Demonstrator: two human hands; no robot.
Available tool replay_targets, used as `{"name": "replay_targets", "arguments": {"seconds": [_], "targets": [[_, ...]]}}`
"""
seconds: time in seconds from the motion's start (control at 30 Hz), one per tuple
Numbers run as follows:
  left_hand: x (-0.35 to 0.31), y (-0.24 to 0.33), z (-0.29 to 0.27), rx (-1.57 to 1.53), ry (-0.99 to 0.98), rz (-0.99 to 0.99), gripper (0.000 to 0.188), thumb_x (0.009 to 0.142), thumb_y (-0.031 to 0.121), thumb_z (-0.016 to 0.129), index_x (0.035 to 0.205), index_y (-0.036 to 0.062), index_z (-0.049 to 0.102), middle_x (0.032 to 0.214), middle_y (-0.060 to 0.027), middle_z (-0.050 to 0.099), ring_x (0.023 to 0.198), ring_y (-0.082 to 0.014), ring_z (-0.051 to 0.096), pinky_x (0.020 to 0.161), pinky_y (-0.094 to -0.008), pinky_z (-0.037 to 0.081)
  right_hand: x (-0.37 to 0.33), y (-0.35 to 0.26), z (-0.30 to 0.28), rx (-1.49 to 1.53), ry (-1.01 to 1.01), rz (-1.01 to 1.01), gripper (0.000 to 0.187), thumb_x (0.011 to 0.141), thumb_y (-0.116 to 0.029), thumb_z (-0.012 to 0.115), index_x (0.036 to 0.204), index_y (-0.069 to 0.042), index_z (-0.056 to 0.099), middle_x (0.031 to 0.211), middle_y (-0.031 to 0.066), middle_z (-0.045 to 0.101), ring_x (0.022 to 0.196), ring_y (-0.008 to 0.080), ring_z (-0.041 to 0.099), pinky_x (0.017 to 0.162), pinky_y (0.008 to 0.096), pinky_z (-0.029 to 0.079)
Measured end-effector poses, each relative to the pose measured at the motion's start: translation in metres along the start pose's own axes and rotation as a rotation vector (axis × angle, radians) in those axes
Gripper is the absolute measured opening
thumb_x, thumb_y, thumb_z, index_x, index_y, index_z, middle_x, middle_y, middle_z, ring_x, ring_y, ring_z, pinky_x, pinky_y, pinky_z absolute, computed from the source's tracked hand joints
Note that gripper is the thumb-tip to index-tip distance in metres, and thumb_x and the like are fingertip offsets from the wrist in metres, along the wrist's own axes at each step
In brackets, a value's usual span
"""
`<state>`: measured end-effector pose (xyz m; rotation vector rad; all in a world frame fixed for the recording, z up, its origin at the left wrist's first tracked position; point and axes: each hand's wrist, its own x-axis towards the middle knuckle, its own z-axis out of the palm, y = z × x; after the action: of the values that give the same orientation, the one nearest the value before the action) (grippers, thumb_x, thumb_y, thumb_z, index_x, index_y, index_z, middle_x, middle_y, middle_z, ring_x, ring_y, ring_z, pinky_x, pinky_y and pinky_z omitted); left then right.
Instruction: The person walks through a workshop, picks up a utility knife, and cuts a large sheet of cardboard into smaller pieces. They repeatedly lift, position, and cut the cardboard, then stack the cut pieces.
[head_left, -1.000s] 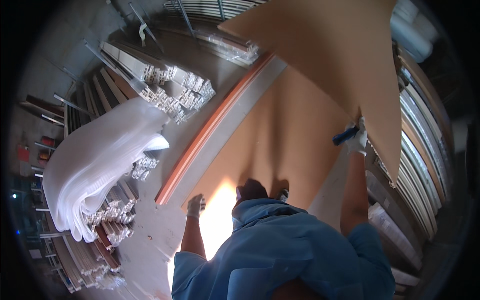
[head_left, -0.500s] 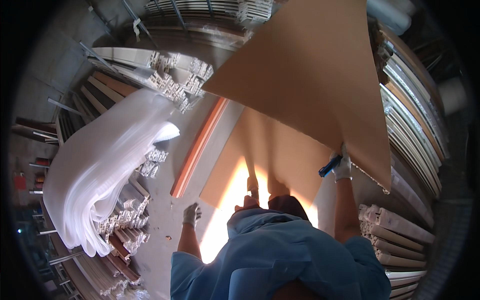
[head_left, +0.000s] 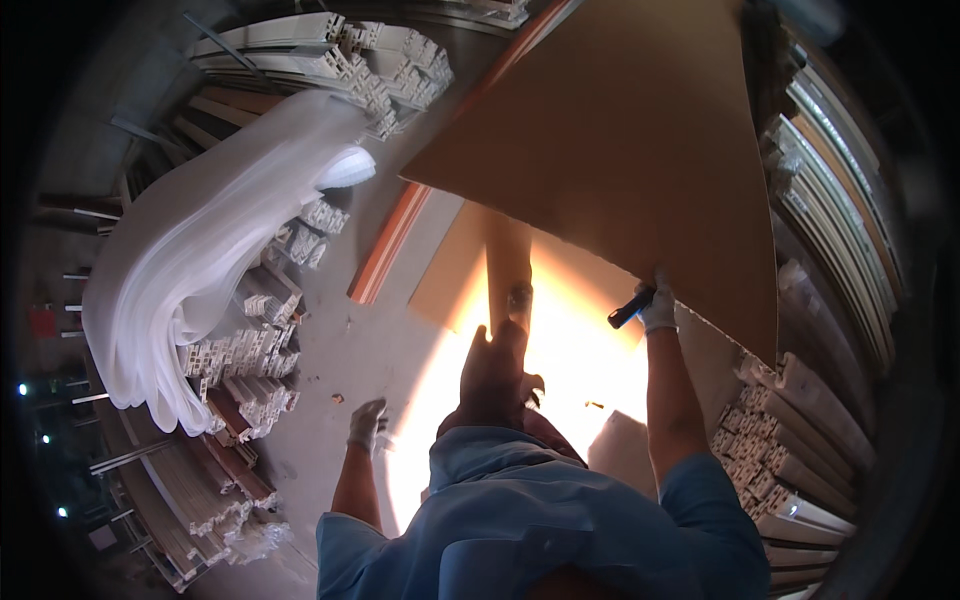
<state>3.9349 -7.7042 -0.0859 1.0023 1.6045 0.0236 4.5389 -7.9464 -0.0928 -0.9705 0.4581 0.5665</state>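
Observation:
My right hand (head_left: 660, 308), in a white glove, grips the near edge of a large brown cardboard sheet (head_left: 610, 150). The sheet is raised and tilted, and spreads away ahead of me. The same hand also holds a short blue-and-black handled tool (head_left: 630, 308) whose kind I cannot make out. My left hand (head_left: 368, 424), gloved too, hangs apart from everything at my left side, with its fingers loosely spread and nothing in them. Partly hidden below the raised sheet, another brown sheet (head_left: 450, 262) lies on the floor near my feet, in bright sunlight.
An orange-brown strip (head_left: 393, 240) lies on the floor, left of the sheets. Along the left, a bulky white foam wrap (head_left: 200, 240) drapes over racks with stacked profiles (head_left: 240, 355). More long profiles (head_left: 775, 440) are stacked on the right. Small debris (head_left: 337, 398) dots the floor.
I have stepped forward, one leg ahead, over the lower sheet. The raised sheet has come along in my right hand. The racks and foam have shifted back in view.

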Motion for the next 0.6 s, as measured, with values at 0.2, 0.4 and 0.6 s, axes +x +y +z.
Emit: {"name": "replay_targets", "arguments": {"seconds": [0.2, 0.4, 0.6], "targets": [[0.033, 0.096, 0.132, -0.053, -0.418, 0.092, 0.047, 0.085, 0.038, 0.065, 0.121, 0.0089, 0.057, 0.098, -0.0041, 0.063, 0.080, -0.0152, 0.060, 0.073, -0.0331, 0.050, -0.051, 0.089, -0.044, 0.053, 0.020, 0.070, 0.024, 0.083, -0.030, 0.070, 0.072, -0.017, 0.052, 0.056, -0.0043, 0.042, 0.041, 0.0080, 0.037, 0.037, 0.0213, 0.032], [0.125, 0.103, 0.261, -0.439, -0.483, 0.028, 0.079, 0.083, 0.052, 0.062, 0.141, 0.0084, 0.031, 0.130, -0.0158, 0.044, 0.106, -0.0325, 0.053, 0.092, -0.0442, 0.046, -0.053, 0.206, -0.118, 0.042, 0.032, 0.157, 0.020, 0.084, -0.030, 0.069, 0.076, -0.017, 0.056, 0.056, -0.0058, 0.043, 0.041, 0.0064, 0.036, 0.037, 0.0200, 0.031], [0.319, 0.024, 0.300, -0.792, -0.181, -0.063, 0.043, 0.091, 0.021, 0.059, 0.122, -0.0053, 0.048, 0.114, -0.0129, 0.057, 0.093, -0.0226, 0.060, 0.077, -0.0309, 0.054, 0.006, 0.351, -0.237, 0.053, 0.071, 0.227, 0.022, 0.084, -0.035, 0.068, 0.079, -0.017, 0.057, 0.061, -0.0029, 0.052, 0.043, 0.0088, 0.044, 0.039, 0.0232, 0.037]]}}
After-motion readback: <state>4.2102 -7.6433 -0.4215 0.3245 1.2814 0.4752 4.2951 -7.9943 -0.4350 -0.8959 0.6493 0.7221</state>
